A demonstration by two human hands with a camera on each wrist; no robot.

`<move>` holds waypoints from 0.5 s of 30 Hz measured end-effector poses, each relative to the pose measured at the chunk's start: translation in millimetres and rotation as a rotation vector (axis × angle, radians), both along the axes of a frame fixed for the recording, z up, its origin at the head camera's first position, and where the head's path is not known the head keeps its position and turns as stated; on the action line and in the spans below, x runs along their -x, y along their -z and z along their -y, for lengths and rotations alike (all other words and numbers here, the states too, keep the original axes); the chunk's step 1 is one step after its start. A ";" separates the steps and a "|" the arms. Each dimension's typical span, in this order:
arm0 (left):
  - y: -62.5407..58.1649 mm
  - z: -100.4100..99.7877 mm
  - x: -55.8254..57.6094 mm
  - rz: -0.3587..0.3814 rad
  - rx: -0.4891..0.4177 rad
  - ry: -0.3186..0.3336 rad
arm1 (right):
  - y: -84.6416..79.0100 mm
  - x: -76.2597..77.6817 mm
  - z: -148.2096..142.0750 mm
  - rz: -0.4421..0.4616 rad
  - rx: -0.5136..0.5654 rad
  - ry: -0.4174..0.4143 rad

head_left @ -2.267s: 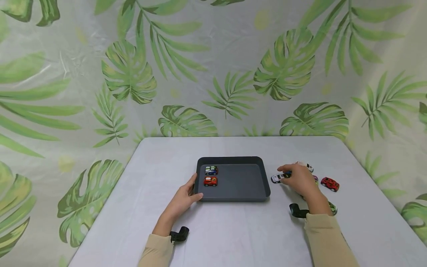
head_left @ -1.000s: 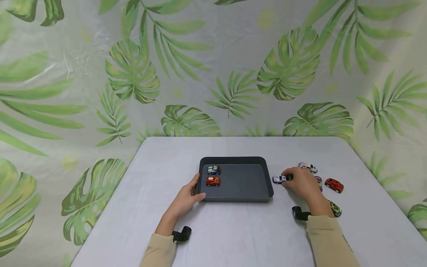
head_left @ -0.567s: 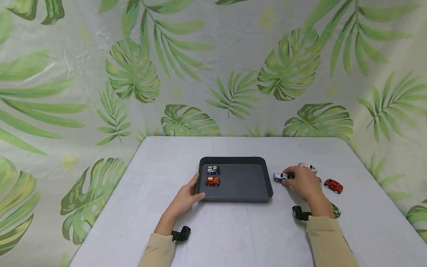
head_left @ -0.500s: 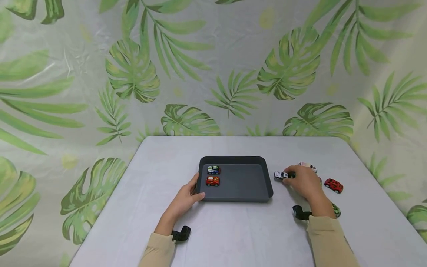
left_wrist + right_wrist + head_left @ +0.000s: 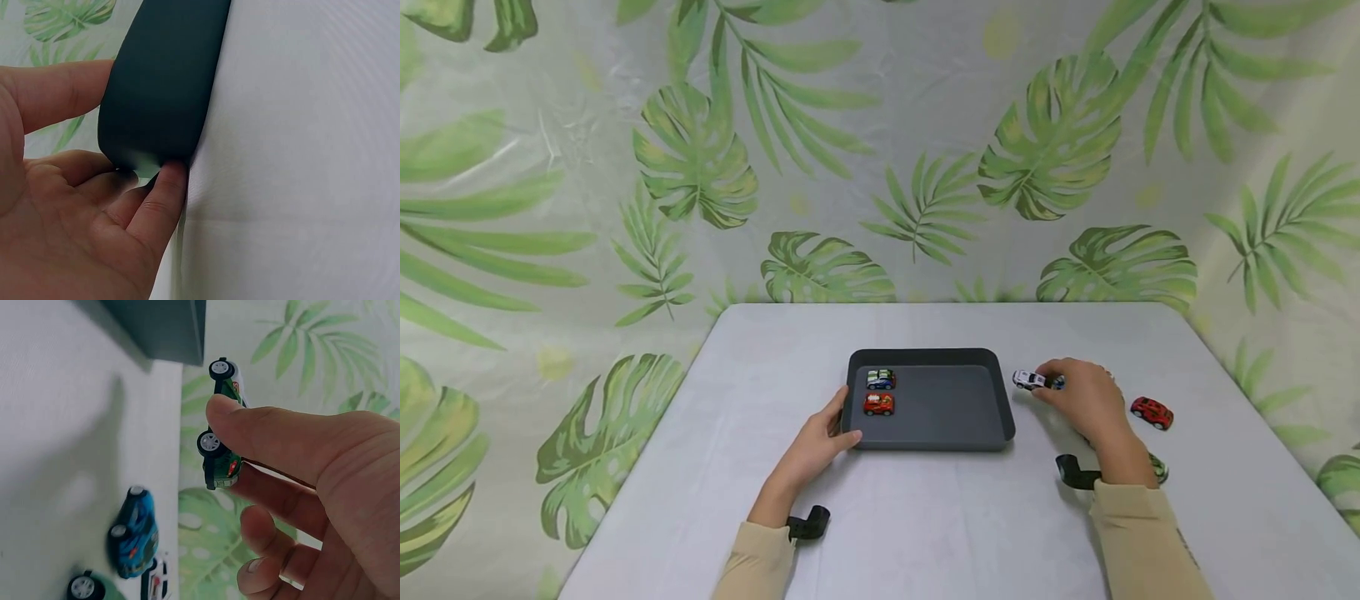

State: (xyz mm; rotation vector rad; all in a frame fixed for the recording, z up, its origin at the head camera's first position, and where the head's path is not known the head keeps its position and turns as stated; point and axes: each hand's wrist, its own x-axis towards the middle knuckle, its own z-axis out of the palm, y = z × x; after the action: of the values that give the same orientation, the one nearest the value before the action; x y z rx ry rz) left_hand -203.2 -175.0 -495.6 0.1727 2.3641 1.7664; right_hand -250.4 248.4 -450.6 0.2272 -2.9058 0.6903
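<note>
My right hand pinches a small white toy car just right of the tray. In the right wrist view, the thumb lies across the car's underside between its wheels; its side shows green there, and it hangs clear of the table. My left hand holds the dark grey tray by its near left corner, thumb at the front and fingers along the side wall. In the left wrist view the tray's corner sits between thumb and fingers. Inside the tray, a green-white-blue toy car stands behind a red one.
A red toy car and a green one lie right of my right hand, the green one partly covered by the wrist. Below the held car, the right wrist view shows a blue toy car. A leaf-patterned cloth hangs behind the table.
My right hand has closed its fingers on the white car, lifted it off the table and moved it slightly away from me. My left hand stays at the tray's corner.
</note>
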 end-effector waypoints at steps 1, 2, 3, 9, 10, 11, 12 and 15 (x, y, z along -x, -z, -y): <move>0.4 0.0 -0.1 0.000 -0.003 0.002 | -1.5 -0.4 2.2 -0.001 -0.002 -0.005; 0.8 0.0 -0.2 0.002 -0.005 0.003 | -3.0 -0.6 4.6 -0.001 -0.003 -0.009; 1.2 0.0 0.0 0.003 -0.008 0.005 | -4.6 -0.9 7.3 -0.002 -0.007 -0.014; 4.4 1.8 3.2 -0.005 -0.008 0.013 | -12.0 -1.5 27.8 -0.019 -0.021 -0.052; 3.9 1.9 3.1 -0.005 -0.005 0.013 | -12.6 -1.7 31.5 -0.021 -0.019 -0.058; 3.8 2.1 3.2 -0.003 -0.004 0.012 | -13.4 -2.0 35.3 -0.020 -0.011 -0.069; 3.8 2.3 3.2 -0.001 -0.001 0.010 | -13.8 -2.0 39.2 -0.019 -0.007 -0.076; 3.4 3.2 3.3 0.002 0.004 0.002 | -14.2 -2.3 50.9 -0.007 -0.001 -0.094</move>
State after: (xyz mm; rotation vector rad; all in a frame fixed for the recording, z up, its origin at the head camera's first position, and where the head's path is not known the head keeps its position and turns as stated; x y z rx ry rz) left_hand -206.5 -178.2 -499.1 0.1734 2.3651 1.7601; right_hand -248.1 197.6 -436.5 0.3680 -2.9044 0.7009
